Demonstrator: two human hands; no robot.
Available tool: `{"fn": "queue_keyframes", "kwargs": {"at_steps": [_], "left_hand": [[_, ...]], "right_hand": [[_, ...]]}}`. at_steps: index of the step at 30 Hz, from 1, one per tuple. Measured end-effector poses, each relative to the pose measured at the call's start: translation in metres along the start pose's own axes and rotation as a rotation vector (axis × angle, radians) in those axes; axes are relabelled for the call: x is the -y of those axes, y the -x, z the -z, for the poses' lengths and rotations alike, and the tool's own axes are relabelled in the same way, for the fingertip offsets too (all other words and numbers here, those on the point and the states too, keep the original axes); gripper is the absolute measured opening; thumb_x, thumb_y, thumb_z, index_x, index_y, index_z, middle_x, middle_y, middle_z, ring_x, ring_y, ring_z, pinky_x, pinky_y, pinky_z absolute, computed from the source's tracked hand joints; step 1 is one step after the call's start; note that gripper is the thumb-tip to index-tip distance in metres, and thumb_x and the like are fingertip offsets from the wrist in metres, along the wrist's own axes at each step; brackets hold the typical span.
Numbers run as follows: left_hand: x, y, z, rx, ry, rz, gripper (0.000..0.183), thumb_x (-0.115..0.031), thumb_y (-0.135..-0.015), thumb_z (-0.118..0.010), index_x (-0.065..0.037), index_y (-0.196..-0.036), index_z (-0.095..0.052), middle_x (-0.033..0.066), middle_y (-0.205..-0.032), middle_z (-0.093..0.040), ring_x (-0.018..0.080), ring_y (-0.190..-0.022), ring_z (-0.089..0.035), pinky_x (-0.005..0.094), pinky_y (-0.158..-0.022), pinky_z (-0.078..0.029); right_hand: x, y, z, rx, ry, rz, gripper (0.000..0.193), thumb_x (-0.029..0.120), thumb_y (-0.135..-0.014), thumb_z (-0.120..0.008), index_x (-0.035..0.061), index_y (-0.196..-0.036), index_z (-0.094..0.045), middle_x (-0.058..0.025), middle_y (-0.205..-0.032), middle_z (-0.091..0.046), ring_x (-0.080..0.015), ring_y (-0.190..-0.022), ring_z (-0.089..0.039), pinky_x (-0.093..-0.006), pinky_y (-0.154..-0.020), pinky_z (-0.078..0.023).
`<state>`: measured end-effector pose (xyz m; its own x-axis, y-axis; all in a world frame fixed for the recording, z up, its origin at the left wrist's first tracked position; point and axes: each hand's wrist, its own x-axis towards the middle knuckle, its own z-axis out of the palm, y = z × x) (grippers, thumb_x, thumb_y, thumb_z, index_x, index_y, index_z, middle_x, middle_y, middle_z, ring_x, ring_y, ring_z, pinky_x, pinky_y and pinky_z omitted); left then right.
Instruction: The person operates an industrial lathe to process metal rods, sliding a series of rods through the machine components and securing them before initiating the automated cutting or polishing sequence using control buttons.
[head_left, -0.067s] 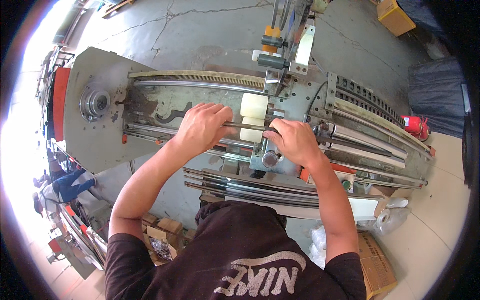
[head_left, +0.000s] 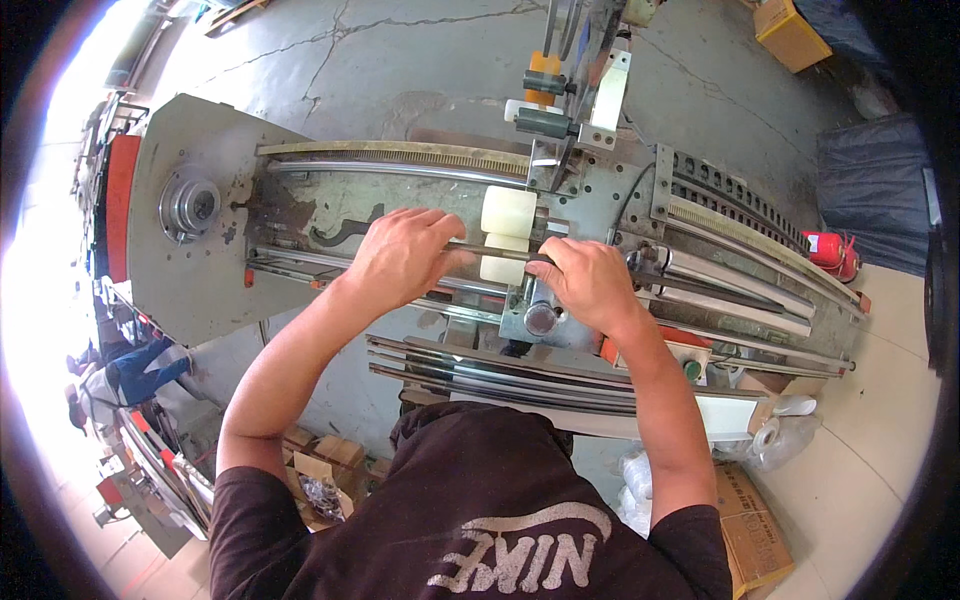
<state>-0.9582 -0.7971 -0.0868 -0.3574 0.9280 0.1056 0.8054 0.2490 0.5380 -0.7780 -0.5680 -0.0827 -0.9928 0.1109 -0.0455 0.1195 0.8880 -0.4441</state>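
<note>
A long, thin dark rod [head_left: 488, 250] lies crosswise in front of two cream-white rollers [head_left: 508, 212] on the machine's carriage. My left hand [head_left: 410, 255] is closed around the rod's left part, its thumb and fingertips near the rollers. Just right of the rollers, my right hand [head_left: 585, 285] grips the rod from above with curled fingers. Beyond that hand a dark length runs on to the right over the machine bed; I cannot tell if it is the same rod. Below my right hand is a round metal knob [head_left: 540, 318].
The grey machine has a round chuck [head_left: 192, 205] at its left end. A dark hooked tool [head_left: 345, 232] lies on its bed. Several dark rods [head_left: 480, 378] rest on a ledge close to my body. A red fire extinguisher [head_left: 835, 255] stands far right; another person [head_left: 140, 372] is at left.
</note>
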Motion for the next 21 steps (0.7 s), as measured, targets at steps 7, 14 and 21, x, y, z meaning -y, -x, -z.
{"fn": "queue_keyframes", "kwargs": {"at_steps": [7, 14, 21], "left_hand": [[0.008, 0.002, 0.001, 0.051, -0.069, -0.032, 0.016, -0.015, -0.088, -0.077, -0.009, -0.097, -0.066, 0.0092, -0.089, -0.070, 0.0319, -0.089, -0.068, 0.0437, -0.081, -0.051], [0.001, -0.003, -0.007, -0.083, -0.123, -0.086, 0.019, -0.013, -0.083, -0.080, -0.010, -0.091, -0.063, 0.0057, -0.088, -0.064, 0.0290, -0.087, -0.065, 0.0417, -0.081, -0.048], [0.011, -0.006, -0.011, -0.117, 0.050, -0.030, 0.022, -0.016, -0.087, -0.080, -0.005, -0.102, -0.068, 0.0105, -0.095, -0.068, 0.0329, -0.090, -0.067, 0.0433, -0.082, -0.053]], "right_hand": [[0.000, 0.006, -0.012, -0.125, 0.064, 0.067, 0.025, 0.034, -0.100, -0.068, 0.0095, -0.097, -0.065, -0.0114, -0.088, -0.071, -0.0367, -0.084, -0.070, -0.0476, -0.079, -0.055], [-0.007, 0.002, -0.003, -0.090, -0.076, 0.122, 0.021, 0.025, -0.098, -0.072, 0.0062, -0.107, -0.069, -0.0121, -0.093, -0.072, -0.0388, -0.082, -0.067, -0.0465, -0.075, -0.053], [-0.006, 0.003, -0.008, -0.139, -0.039, 0.016, 0.018, 0.023, -0.094, -0.074, 0.0082, -0.104, -0.072, -0.0108, -0.095, -0.073, -0.0375, -0.087, -0.069, -0.0466, -0.081, -0.054]]}}
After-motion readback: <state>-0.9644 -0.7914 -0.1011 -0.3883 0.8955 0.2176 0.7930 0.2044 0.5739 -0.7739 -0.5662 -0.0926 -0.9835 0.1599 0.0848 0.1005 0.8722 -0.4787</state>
